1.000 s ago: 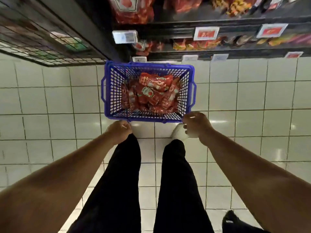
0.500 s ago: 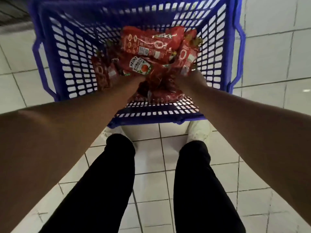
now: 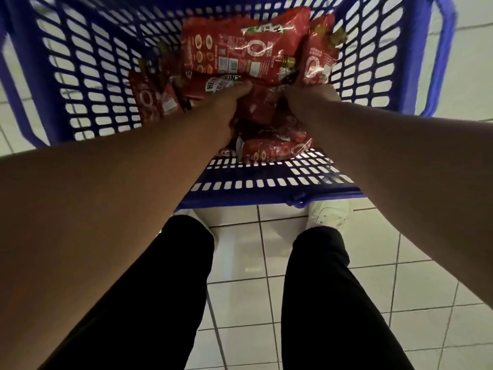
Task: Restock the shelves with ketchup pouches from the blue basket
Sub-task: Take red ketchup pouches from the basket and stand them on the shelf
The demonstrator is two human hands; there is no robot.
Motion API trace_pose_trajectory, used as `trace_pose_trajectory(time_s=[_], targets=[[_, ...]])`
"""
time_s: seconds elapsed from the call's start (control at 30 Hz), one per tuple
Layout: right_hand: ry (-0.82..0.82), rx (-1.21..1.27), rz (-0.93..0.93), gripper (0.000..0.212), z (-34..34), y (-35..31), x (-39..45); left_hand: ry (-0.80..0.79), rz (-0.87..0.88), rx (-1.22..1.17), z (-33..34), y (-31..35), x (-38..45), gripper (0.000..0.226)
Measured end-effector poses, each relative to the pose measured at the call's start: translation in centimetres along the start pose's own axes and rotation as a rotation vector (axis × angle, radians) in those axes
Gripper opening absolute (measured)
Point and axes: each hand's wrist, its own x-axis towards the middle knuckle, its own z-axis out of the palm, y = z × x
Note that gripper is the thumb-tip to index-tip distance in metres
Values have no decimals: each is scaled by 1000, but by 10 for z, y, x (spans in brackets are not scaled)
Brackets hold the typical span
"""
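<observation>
Ketchup pouches under both hands

One view only, from a head-worn camera, so no second view overlaps with it. It looks forward and steeply down along both forearms. The lens is wide-angle: the forearms swell at the lower corners and straight lines bow near the edges. The left hand and right hand sit in the upper centre, close to the lens. Beyond and around them the blue basket fills the whole upper half, cut off at the top edge. Below the hands the view drops to the legs and tiled floor.
</observation>
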Motion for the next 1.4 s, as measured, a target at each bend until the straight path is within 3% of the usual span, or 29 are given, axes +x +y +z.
trace_pose_trajectory(time_s=[0.03, 0.1, 0.13, 0.27, 0.4, 0.47, 0.57, 0.67, 0.8, 0.87, 0.93, 1.0, 1.2, 1.4], targets=[[0, 7, -10, 56, -5, -2, -5, 4, -60, -147, -1, 0, -4, 20], [-50, 57, -16, 55, -19, -3, -23, -64, -92, -230, -4, -2, -23, 24], [-132, 133, 3, 60, -28, -3, -35, -69, -89, -235, -11, -5, -34, 28], [-711, 528, -8, 59, -78, 2, -102, -80, -89, -276, -51, -12, -87, 46], [-906, 762, 73, 62, -138, 12, -173, -157, -16, -234, -70, -5, -169, 61], [-902, 756, 13, 65, -165, 3, -218, -251, 22, -227, -73, 4, -221, 58], [-757, 545, -97, 42, -205, -22, -290, -327, 103, -260, -69, 26, -309, 51], [-715, 499, -179, 24, -252, -49, -359, -258, 164, -211, -57, 62, -397, 50], [-743, 498, -313, 28, -318, -85, -433, -104, 348, -147, -40, 106, -497, 33], [-752, 494, -390, 23, -351, -102, -462, -91, 442, -141, -30, 127, -543, 20], [-731, 508, -437, 25, -378, -121, -488, -90, 508, -160, -21, 146, -584, 22], [-702, 496, -498, 39, -403, -140, -510, -105, 559, -233, -14, 165, -618, 27], [-705, 444, -712, 50, -454, -196, -565, -126, 660, -382, -7, 215, -693, 31], [-619, 327, -961, 24, -478, -248, -622, -150, 812, -311, -29, 255, -736, 28]])
